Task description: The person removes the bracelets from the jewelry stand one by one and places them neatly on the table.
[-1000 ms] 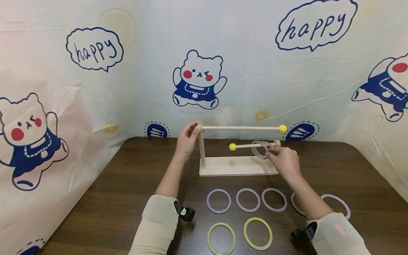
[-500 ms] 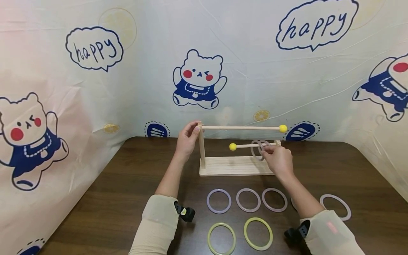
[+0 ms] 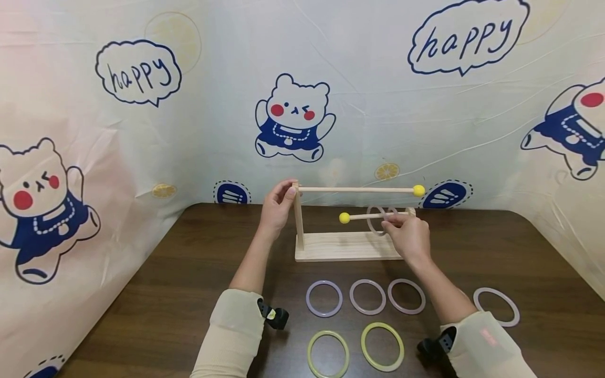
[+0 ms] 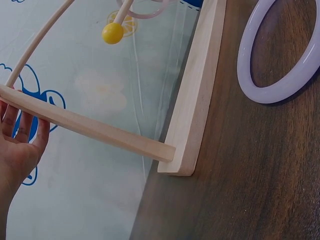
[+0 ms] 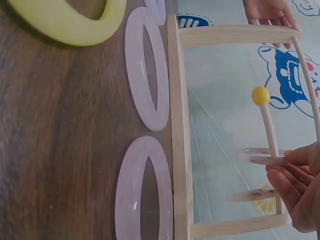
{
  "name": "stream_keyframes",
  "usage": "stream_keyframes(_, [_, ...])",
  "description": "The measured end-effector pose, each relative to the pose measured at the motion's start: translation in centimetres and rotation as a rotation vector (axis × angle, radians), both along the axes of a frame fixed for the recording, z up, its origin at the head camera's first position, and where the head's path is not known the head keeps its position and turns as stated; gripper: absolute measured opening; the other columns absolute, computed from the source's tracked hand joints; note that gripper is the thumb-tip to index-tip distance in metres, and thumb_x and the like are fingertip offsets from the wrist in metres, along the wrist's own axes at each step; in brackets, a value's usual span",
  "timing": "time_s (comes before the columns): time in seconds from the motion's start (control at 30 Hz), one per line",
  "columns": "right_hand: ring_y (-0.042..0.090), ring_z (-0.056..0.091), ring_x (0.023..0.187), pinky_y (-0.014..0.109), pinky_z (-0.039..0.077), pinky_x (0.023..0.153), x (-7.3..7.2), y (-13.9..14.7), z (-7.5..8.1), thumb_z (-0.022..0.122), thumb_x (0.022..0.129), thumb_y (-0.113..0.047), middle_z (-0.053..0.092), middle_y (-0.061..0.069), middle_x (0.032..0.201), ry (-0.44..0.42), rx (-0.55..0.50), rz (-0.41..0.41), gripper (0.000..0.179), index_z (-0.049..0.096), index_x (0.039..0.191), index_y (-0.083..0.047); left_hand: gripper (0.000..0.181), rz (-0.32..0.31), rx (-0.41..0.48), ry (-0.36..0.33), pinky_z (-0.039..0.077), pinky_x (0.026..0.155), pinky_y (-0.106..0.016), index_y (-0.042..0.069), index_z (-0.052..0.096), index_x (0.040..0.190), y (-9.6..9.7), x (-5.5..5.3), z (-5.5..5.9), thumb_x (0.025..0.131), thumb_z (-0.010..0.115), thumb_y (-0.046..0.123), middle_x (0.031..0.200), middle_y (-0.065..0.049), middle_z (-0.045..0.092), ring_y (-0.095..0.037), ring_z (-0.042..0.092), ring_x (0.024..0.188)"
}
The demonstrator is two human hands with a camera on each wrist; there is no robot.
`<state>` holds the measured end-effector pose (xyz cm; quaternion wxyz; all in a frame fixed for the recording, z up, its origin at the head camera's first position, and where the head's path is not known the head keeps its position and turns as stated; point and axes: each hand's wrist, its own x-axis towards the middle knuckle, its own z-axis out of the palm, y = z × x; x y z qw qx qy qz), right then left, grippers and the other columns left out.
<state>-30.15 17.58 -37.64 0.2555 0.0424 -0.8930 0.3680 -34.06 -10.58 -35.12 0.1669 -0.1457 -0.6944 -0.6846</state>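
Note:
A wooden stand [image 3: 350, 248] has a post at each end and two rods tipped with yellow balls. My left hand [image 3: 278, 206] grips the top of the left post [image 4: 90, 126], thumb on one side and fingers behind. At the short lower rod [image 3: 361, 216], my right hand [image 3: 412, 237] pinches a pale pink ring [image 5: 250, 156] that is around the rod. Closer to the right post, another pale ring [image 5: 245, 196] is on the same rod. The long upper rod [image 3: 356, 189] carries no ring.
On the dark table [image 3: 156, 315], in front of the stand, lie a bluish-purple ring [image 3: 309, 298], two pale pink rings [image 3: 352, 297] and two yellow-green rings [image 3: 310, 354]. Beside the right forearm lies another pale ring [image 3: 516, 315]. A printed cloth [image 3: 227, 105] hangs behind the table.
My right hand has moved left along the lower rod with the ring, which now stands farther apart from the other one. The left hand has stayed at the post.

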Motion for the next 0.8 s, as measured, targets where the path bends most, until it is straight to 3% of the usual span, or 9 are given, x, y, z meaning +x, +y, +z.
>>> stream_keyframes(0.53, [0.025, 0.066, 0.075, 0.040, 0.048, 0.061, 0.1, -1.2, 0.1, 0.072, 0.080, -0.011, 0.070, 0.010, 0.079, -0.014, -0.005, 0.043, 0.011, 0.074, 0.086, -0.002, 0.031, -0.014, 0.021, -0.007, 0.045, 0.083, -0.030, -0.002, 0.054, 0.120, -0.1, 0.1, 0.0, 0.096, 0.051, 0.017, 0.109, -0.016, 0.059, -0.016, 0.058, 0.092])
stream_keyframes(0.8, [0.024, 0.067, 0.073, 0.040, 0.048, 0.062, 0.1, -1.8, 0.3, 0.072, 0.080, -0.012, 0.070, 0.010, 0.079, -0.021, -0.017, 0.063, 0.012, 0.074, 0.087, -0.002, 0.030, -0.017, 0.017, 0.009, 0.045, 0.080, -0.029, -0.004, 0.054, 0.119, 0.0, -0.1, 0.0, 0.095, 0.051, 0.015, 0.105, -0.012, 0.061, -0.014, 0.058, 0.091])
